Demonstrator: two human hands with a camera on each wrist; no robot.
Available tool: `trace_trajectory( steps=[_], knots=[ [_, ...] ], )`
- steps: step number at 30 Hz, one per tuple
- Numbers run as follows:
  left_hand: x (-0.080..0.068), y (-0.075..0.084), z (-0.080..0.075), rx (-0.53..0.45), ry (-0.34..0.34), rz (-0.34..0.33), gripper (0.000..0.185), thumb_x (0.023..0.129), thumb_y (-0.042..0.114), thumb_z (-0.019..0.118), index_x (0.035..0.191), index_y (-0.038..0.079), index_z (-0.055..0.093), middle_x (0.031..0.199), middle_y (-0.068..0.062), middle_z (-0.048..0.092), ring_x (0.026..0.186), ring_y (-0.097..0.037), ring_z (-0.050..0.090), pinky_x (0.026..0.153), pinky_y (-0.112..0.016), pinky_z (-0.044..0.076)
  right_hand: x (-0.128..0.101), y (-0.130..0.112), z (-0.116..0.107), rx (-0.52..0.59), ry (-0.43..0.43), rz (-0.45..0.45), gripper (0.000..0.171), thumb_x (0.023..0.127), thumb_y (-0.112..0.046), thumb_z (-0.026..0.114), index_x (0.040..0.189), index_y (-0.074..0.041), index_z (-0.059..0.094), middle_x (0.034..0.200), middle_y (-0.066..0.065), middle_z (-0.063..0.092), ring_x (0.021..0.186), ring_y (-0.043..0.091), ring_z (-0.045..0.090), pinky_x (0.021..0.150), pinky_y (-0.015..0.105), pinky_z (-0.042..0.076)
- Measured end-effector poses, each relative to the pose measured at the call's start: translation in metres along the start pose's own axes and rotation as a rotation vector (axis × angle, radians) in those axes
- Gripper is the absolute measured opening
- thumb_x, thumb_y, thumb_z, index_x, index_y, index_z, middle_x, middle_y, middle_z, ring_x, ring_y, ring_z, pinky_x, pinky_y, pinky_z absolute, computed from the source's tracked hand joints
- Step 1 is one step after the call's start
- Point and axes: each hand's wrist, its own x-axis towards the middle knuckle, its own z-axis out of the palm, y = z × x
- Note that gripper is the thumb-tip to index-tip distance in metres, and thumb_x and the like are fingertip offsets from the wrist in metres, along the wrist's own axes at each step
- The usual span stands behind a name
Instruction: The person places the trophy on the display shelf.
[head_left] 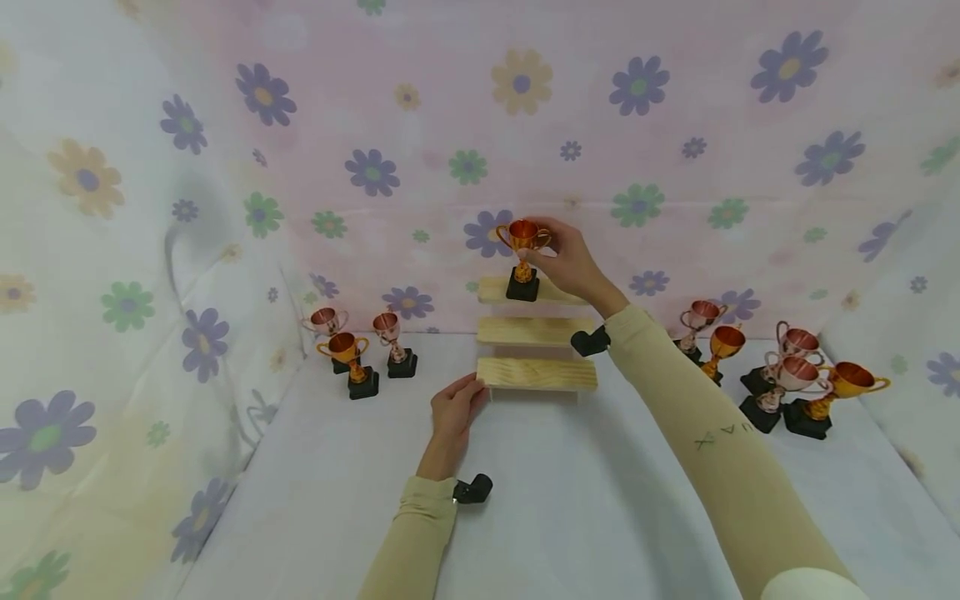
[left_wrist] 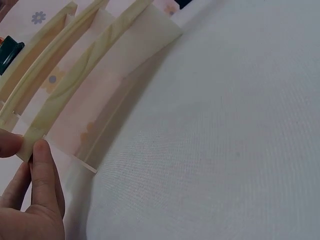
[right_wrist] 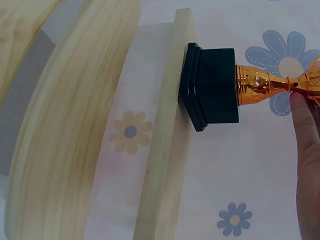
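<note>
A gold trophy cup (head_left: 522,271) with a black base is upright in my right hand (head_left: 566,254), whose fingers hold it by the cup and stem. Its black base (right_wrist: 215,85) meets the top board (right_wrist: 165,135) of a three-step wooden stand (head_left: 536,375), toward the left end; whether its full weight rests there I cannot tell. Low down, my left hand (head_left: 453,408) pinches the left end of the stand's bottom board (left_wrist: 75,75) between thumb and fingers. The left wrist view catches only a bit of the trophy's dark base (left_wrist: 10,54).
Left of the stand are a gold trophy (head_left: 352,367) and two rose-coloured ones, including this rose trophy (head_left: 393,342). Several more stand at the right, among them a gold trophy (head_left: 828,400). A white cloth (head_left: 300,500) covers the table; flowered fabric (head_left: 420,108) hangs behind.
</note>
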Motion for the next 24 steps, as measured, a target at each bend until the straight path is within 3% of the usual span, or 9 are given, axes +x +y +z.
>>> trace_trajectory(
  steps=[6, 12, 24],
  knots=[
    [-0.002, 0.000, 0.001, 0.001, 0.002, 0.005, 0.034, 0.093, -0.002, 0.066, 0.125, -0.013, 0.064, 0.120, -0.024, 0.066, 0.090, -0.014, 0.070, 0.086, -0.026, 0.061, 0.011, 0.003, 0.008, 0.045, -0.010, -0.010, 0.044, 0.096, 0.000, 0.068, 0.138, 0.002, 0.057, 0.126, 0.020, 0.063, 0.107, 0.028, 0.059, 0.100, 0.042, 0.049],
    [-0.004, 0.001, -0.001, 0.015, 0.006, -0.003, 0.034, 0.093, -0.001, 0.066, 0.125, -0.012, 0.064, 0.121, -0.024, 0.065, 0.090, -0.014, 0.070, 0.089, -0.027, 0.061, 0.018, 0.006, 0.017, 0.063, -0.013, 0.005, 0.047, 0.095, -0.003, 0.069, 0.141, -0.001, 0.057, 0.120, 0.020, 0.065, 0.101, 0.024, 0.061, 0.102, 0.039, 0.051],
    [-0.004, 0.001, -0.001, 0.016, 0.006, -0.008, 0.034, 0.093, -0.001, 0.066, 0.125, -0.012, 0.064, 0.122, -0.025, 0.065, 0.092, -0.016, 0.070, 0.089, -0.028, 0.061, 0.027, 0.007, 0.024, 0.104, -0.033, 0.037, 0.049, 0.096, -0.003, 0.068, 0.142, 0.002, 0.054, 0.117, 0.025, 0.064, 0.103, 0.035, 0.061, 0.105, 0.051, 0.050]
  ],
)
